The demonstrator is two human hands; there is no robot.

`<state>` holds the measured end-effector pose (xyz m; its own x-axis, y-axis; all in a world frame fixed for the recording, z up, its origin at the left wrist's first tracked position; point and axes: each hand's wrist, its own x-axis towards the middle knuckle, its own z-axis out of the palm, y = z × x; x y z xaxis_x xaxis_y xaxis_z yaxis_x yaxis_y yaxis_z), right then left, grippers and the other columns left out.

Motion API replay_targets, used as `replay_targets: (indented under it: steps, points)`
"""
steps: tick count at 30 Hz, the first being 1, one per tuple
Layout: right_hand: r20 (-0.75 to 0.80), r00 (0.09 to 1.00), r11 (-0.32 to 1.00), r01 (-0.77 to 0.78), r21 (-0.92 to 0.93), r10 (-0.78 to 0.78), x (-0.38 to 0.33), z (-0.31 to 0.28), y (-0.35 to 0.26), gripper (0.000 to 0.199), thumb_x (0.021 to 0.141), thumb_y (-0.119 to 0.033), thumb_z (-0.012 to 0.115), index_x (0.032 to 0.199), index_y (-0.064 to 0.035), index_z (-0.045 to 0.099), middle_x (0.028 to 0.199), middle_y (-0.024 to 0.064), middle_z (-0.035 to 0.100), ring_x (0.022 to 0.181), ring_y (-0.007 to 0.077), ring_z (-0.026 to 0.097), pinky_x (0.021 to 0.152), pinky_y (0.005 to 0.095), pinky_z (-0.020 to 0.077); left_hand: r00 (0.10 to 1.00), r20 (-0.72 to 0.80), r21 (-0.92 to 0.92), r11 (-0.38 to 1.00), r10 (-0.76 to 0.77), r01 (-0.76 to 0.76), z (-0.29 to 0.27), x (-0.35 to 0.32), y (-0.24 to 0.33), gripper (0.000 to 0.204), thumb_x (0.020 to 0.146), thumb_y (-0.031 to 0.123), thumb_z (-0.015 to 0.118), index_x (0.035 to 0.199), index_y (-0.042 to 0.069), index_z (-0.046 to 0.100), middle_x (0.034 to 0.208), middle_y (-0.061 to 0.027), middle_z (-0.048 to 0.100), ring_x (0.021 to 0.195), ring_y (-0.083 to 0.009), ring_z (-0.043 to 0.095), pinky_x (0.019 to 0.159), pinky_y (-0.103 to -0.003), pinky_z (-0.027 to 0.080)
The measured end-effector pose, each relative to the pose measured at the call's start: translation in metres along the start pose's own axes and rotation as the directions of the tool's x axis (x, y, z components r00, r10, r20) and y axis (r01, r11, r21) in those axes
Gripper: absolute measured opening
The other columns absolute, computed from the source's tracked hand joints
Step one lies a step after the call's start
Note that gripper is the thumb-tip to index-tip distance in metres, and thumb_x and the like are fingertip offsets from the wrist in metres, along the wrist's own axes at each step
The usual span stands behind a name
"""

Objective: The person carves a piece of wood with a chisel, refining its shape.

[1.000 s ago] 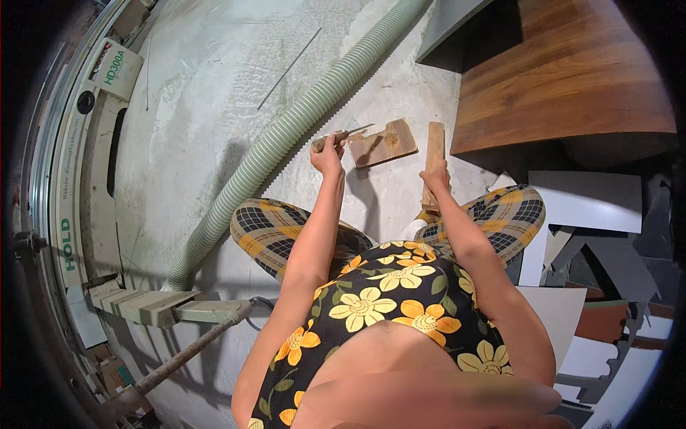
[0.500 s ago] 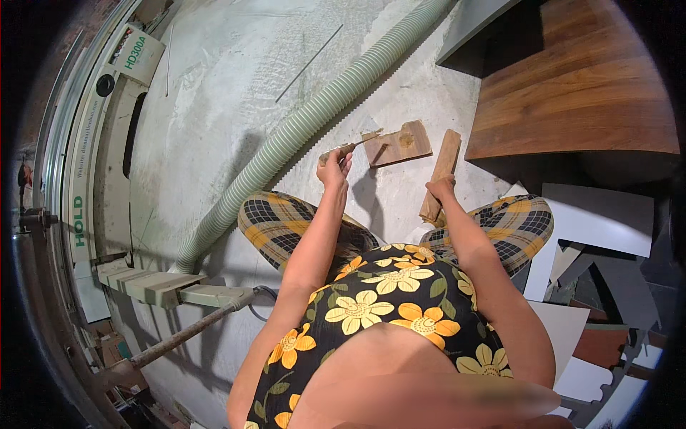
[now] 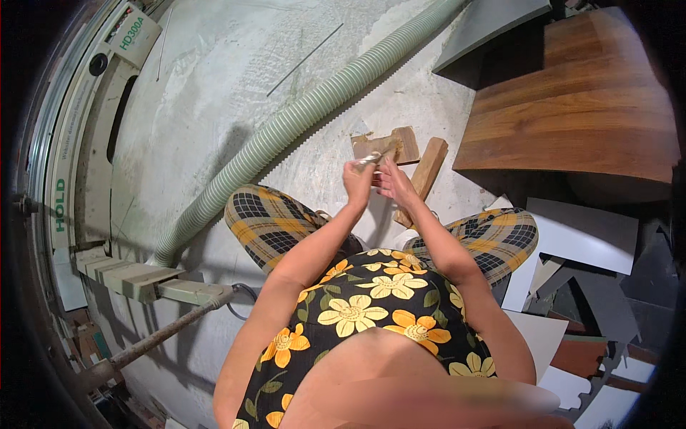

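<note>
The left hand (image 3: 357, 179) is closing around a thin metal tool (image 3: 371, 159), whose far end is reaching toward a flat wooden block (image 3: 389, 145) lying on the concrete floor (image 3: 214, 86). The right hand (image 3: 391, 180) is pressing against the left one, fingers half curled; whether it is gripping anything is impossible to tell. The tool's tip is blurring into the block, so contact is unclear. A wooden stick (image 3: 424, 175) is lying just beside the right hand, its near end hiding behind the wrist. A ribbed green hose (image 3: 286, 129) is running diagonally across the floor, cut off at the top.
</note>
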<state>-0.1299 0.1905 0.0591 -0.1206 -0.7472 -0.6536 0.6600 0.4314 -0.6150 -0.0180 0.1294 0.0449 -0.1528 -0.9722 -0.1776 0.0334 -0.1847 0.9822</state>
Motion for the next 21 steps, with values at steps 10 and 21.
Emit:
replay_targets:
  steps: [10, 21]
  points:
    - [-0.242, 0.970, 0.978, 0.074, 0.195, -0.025, 0.028, -0.063, 0.014, 0.026, 0.092, -0.031, 0.051, 0.103, -0.0077, 0.054, 0.085, 0.0095, 0.063, 0.073, 0.0226, 0.064, 0.062, 0.0379, 0.0532, 0.794, 0.606, 0.258, 0.957, -0.050, -0.136, 0.018, -0.018, -0.005, 0.044, 0.074, 0.014, 0.070, 0.114, 0.001, 0.056, 0.102, -0.0157, 0.067, 0.092, -0.0239, 0.065, 0.082, -0.035, 0.052]
    - [-0.434, 0.901, 0.998, 0.048, 0.047, -0.023, 0.011, -0.059, 0.006, 0.024, 0.089, -0.026, 0.046, 0.099, -0.0032, 0.048, 0.074, 0.0099, 0.059, 0.056, 0.0170, 0.059, 0.045, 0.0318, 0.0511, 0.914, -0.109, 0.579, 0.723, -0.391, 0.378, -0.034, 0.081, -0.110, 0.025, 0.071, 0.010, 0.059, 0.090, 0.001, 0.072, 0.095, -0.0203, 0.069, 0.094, -0.0312, 0.067, 0.086, -0.037, 0.051]
